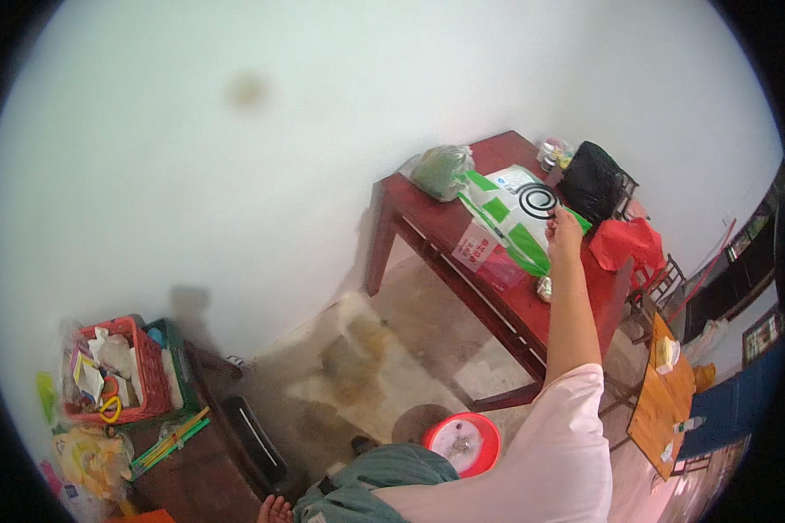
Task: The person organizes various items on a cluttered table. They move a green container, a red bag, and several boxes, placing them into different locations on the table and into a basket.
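Note:
My right hand (560,225) is stretched out over the red wooden table (608,294), its fingers closed on the edge of a black spiral mosquito coil (537,200). Behind the coil lies a large white and green plastic sack (497,208). A thin pink plastic bag (502,269) and a sheet with red writing (475,245) are beside the sack, on its near side. At the bottom edge, my left hand (276,510) is partly cut off, palm up with curled fingers; nothing shows in it.
A red bucket (492,451) stands on the floor before me. A red plastic basket (145,372) of odds and ends sits at the left beside yellow and green sticks (170,444). The table also bears a filled clear bag (441,173), a black bag (592,180) and a red bag (628,245).

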Demonstrator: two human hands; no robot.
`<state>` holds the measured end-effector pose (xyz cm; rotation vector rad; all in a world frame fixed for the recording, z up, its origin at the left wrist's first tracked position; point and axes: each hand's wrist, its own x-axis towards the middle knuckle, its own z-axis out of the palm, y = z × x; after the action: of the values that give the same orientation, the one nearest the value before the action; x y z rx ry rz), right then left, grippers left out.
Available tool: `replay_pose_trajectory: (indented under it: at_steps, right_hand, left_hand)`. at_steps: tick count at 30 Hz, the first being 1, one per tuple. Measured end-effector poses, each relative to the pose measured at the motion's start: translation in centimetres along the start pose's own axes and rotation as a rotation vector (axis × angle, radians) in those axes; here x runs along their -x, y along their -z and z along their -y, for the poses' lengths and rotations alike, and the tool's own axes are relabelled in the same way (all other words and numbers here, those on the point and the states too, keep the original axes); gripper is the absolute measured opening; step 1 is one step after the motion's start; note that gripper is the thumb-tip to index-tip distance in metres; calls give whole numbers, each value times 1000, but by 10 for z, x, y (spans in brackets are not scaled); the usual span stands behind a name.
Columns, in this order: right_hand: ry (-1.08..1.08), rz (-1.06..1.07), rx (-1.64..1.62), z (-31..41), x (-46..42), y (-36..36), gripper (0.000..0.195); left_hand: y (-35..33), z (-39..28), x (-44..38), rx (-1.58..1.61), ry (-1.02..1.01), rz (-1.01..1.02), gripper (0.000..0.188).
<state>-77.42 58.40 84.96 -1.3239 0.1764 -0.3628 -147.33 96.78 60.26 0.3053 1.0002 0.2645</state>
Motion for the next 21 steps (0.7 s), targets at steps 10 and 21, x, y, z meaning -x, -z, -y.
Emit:
replay_pose_trajectory:
  at_steps: [10, 21]
  right_hand:
    - [163, 239, 499, -13, -125, 78, 45]
    - [-146, 1537, 624, -142, 397, -159, 23]
  left_hand:
    - [-24, -5, 33, 98, -138, -31, 32]
    - [45, -2, 65, 244, -216, -189, 31]
